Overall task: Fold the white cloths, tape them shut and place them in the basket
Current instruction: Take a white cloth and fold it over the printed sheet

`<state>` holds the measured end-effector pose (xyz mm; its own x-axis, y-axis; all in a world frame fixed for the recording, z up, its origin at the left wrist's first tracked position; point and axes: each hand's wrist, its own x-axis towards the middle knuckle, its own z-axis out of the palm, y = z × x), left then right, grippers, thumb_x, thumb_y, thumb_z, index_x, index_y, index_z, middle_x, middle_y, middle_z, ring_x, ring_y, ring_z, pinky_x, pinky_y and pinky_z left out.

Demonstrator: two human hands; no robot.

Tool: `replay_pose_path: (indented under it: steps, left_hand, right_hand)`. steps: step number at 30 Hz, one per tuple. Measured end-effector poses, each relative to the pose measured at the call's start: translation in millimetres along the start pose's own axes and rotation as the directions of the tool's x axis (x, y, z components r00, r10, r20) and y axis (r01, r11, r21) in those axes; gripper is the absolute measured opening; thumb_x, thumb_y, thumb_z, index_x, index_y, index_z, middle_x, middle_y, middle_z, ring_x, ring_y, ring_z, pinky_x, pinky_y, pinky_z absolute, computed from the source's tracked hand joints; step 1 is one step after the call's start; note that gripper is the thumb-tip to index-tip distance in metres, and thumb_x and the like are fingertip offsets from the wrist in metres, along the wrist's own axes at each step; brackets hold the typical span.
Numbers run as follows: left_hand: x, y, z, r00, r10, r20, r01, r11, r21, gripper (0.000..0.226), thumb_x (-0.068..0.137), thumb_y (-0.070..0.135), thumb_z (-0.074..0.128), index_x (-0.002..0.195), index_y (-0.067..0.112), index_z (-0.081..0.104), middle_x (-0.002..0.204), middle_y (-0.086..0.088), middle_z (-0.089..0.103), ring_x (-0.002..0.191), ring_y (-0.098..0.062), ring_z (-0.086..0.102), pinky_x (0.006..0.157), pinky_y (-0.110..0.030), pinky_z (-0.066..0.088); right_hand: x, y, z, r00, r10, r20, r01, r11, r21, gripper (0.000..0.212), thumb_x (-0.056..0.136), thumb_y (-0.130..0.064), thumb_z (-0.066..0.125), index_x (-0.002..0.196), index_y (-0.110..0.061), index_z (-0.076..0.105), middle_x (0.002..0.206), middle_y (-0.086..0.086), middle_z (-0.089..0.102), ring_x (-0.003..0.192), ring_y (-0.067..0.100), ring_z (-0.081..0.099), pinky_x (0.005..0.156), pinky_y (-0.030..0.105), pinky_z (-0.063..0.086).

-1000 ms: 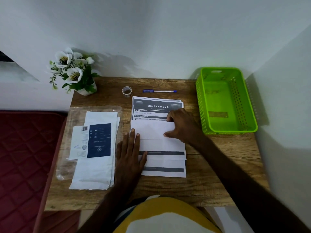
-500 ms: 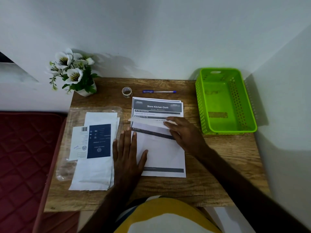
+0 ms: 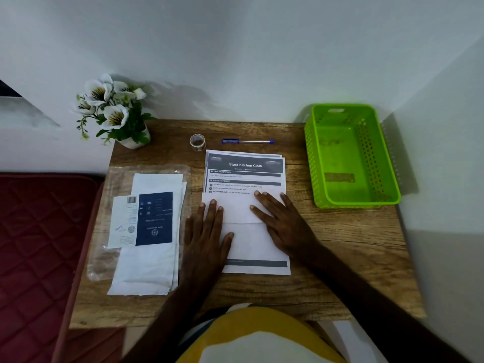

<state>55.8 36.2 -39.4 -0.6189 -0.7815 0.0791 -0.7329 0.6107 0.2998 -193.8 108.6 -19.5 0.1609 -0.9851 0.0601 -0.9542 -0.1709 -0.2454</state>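
Head view: both hands, left hand (image 3: 207, 237) and right hand (image 3: 281, 221), press flat with straight fingers on the white cloth (image 3: 233, 208). Green basket (image 3: 311, 153) holds nothing

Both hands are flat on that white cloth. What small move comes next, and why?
Probably the right hand reaches for the tape roll: the white cloth already lies folded under both flat hands, the left hand can hold it, and no tape shows yet.
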Motion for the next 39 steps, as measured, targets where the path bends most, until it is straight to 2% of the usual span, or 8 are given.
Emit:
replay_pose_path:
  steps: [6,12,15,18,23,30,39]
  left_hand:
    - [-2,2,1,0.997,-0.030,0.065,0.030,1.000,0.005,0.068,0.106,0.048,0.035,0.164,0.017,0.018,0.173,-0.003,0.005,0.160,-0.024,0.003,0.127,-0.055,0.014]
    - [-3,5,0,0.995,-0.047,0.090,0.047,0.999,0.002,0.070,0.105,0.050,0.033,0.164,0.017,0.014,0.173,-0.003,0.002,0.160,-0.024,0.001,0.128,-0.054,0.011]
    - [-3,4,2,0.995,-0.047,0.086,0.047,0.999,0.007,0.070,0.105,0.050,0.032,0.164,0.017,0.016,0.173,-0.004,0.004,0.160,-0.024,0.002,0.128,-0.054,0.011]
    - [-3,3,3,0.996,-0.038,0.083,0.038,0.999,0.005,0.069,0.105,0.050,0.032,0.164,0.016,0.017,0.173,-0.004,0.005,0.160,-0.024,0.003,0.128,-0.053,0.011]
    - [-3,4,0,0.996,-0.033,0.085,0.031,0.999,0.027,0.067,0.105,0.047,0.033,0.163,0.015,0.022,0.173,-0.006,0.008,0.160,-0.024,0.004,0.128,-0.053,0.011]
    - [-2,6,-4,0.996,-0.043,0.078,0.041,0.999,0.029,0.067,0.104,0.045,0.035,0.163,0.016,0.021,0.173,-0.005,0.009,0.160,-0.024,0.005,0.128,-0.053,0.012]
    - [-3,7,-3,0.995,-0.058,0.075,0.059,0.998,-0.015,0.069,0.104,0.044,0.039,0.163,0.015,0.019,0.173,-0.004,0.009,0.160,-0.023,0.004,0.127,-0.054,0.013]
  right_hand:
    - [0,8,-3,0.998,-0.035,0.043,0.034,0.999,0.037,0.067,0.093,-0.014,0.043,0.159,-0.019,0.035,0.170,0.004,0.018,0.158,0.020,0.012,0.124,0.059,0.017]
    - [7,-4,-4,0.999,-0.001,-0.033,0.002,1.000,0.007,0.060,0.095,-0.028,0.049,0.153,-0.014,0.045,0.167,0.006,0.030,0.156,0.021,0.022,0.124,0.060,0.017]
    - [17,-25,5,0.997,0.028,-0.066,-0.029,0.999,-0.016,0.055,0.104,-0.031,0.041,0.156,-0.011,0.040,0.167,0.006,0.029,0.156,0.019,0.022,0.124,0.057,0.019]
    - [33,-48,17,0.997,0.071,-0.035,-0.072,0.997,-0.037,0.055,0.108,-0.032,0.033,0.159,-0.011,0.033,0.168,0.006,0.026,0.157,0.019,0.019,0.124,0.054,0.019]
    - [48,-65,28,0.993,0.114,0.020,-0.113,0.992,-0.054,0.056,0.109,-0.034,0.031,0.160,-0.012,0.029,0.170,0.007,0.021,0.158,0.019,0.015,0.125,0.054,0.017]
    - [31,-48,26,0.969,0.246,0.007,-0.246,0.969,-0.034,0.063,0.108,-0.044,0.032,0.161,-0.012,0.025,0.170,0.005,0.018,0.158,0.017,0.013,0.126,0.049,0.018]
    - [-11,-13,17,0.909,0.416,-0.033,-0.417,0.908,-0.045,0.065,0.107,-0.047,0.032,0.163,-0.015,0.019,0.172,0.000,0.013,0.158,0.016,0.010,0.127,0.048,0.016]
